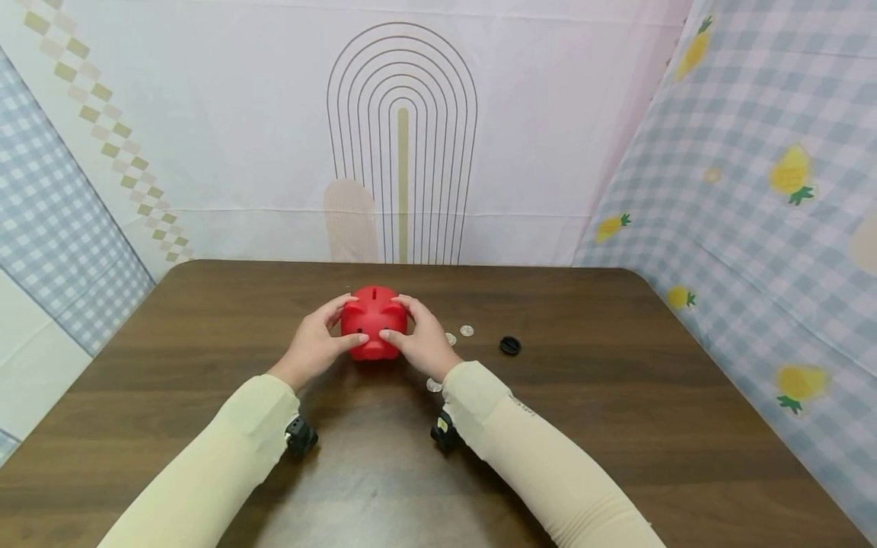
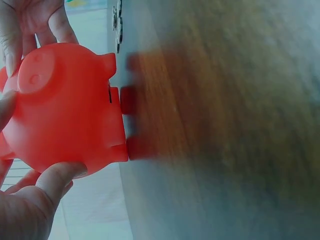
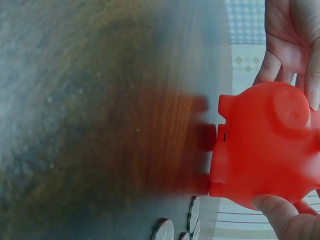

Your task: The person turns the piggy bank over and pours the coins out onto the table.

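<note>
A red piggy bank (image 1: pixel 374 320) stands upright at the far middle of the table, its snout toward me and a coin slot in its top. My left hand (image 1: pixel 317 339) grips its left side, thumb across the front near the snout. On the other side my right hand (image 1: pixel 425 339) holds it the same way, with that thumb also on the face. Both wrist views show the piggy bank (image 2: pixel 65 110) between the two hands, its feet at the table surface.
Several silver coins (image 1: pixel 467 330) lie right of the piggy bank, some partly hidden by my right hand and wrist. Farther right is a round black cap (image 1: pixel 510 345). Patterned cloth (image 1: pixel 274 137) hangs behind the wooden table (image 1: pixel 582 441) and along its sides.
</note>
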### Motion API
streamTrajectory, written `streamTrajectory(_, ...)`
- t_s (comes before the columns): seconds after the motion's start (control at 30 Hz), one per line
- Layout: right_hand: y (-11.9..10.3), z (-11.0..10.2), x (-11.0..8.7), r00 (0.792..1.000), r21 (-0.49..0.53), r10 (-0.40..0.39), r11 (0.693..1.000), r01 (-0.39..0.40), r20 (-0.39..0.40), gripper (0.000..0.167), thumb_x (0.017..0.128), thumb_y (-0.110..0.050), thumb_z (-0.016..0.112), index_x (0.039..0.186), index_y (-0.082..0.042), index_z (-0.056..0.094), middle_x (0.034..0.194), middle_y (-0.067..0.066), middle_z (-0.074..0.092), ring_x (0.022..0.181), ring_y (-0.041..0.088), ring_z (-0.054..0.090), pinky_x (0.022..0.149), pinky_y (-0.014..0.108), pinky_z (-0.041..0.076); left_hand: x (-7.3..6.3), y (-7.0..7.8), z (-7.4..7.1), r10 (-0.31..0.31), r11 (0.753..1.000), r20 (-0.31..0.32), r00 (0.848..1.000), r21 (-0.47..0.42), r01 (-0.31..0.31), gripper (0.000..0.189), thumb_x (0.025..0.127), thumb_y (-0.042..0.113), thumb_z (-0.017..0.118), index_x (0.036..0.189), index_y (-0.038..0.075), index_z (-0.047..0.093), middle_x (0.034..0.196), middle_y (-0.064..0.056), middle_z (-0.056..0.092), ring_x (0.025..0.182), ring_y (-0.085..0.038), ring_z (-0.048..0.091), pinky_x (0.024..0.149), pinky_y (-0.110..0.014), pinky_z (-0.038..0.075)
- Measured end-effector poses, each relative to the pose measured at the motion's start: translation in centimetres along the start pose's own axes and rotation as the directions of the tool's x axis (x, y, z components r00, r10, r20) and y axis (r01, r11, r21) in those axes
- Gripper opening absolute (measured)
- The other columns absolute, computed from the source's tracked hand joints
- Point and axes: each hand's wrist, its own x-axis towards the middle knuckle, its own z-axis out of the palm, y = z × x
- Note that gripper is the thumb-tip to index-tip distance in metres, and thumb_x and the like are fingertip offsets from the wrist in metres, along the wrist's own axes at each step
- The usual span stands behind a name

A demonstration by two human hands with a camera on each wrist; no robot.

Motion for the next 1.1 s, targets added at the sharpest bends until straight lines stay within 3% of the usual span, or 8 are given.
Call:
streamTrajectory(0.77,0.4,0.1,-0.2,1.0,-0.054,-0.01,0.998,0.012,0.024,0.057,0.087,-0.011,0.071,0.139,-0.009,0.048,0.146,0.01,0.043,0.131,0.028,0.044,0.105,0.046,0.042,-0.4,-0.6,0.2,0.04,0.997,0.003,0.999,0.062,-0.04,0.068,0.083,0.009,0.075,0.143,0.004,0.043,0.149,-0.019,0.037,0.137,-0.04,0.032,0.104,-0.054,0.039)
streamTrajectory(1.1,0.3,-2.3,-1.0,1.0,-0.144,-0.015,0.99,0.015,0.001,0.058,0.091,-0.021,0.066,0.144,-0.011,0.042,0.15,0.007,0.038,0.136,0.027,0.039,0.108,0.046,0.038,-0.3,-0.5,-0.1,-0.002,1.0,0.001,1.0,0.031,0.002,0.071,0.084,0.012,0.073,0.145,0.005,0.038,0.148,-0.021,0.039,0.135,-0.042,0.035,0.104,-0.057,0.039)
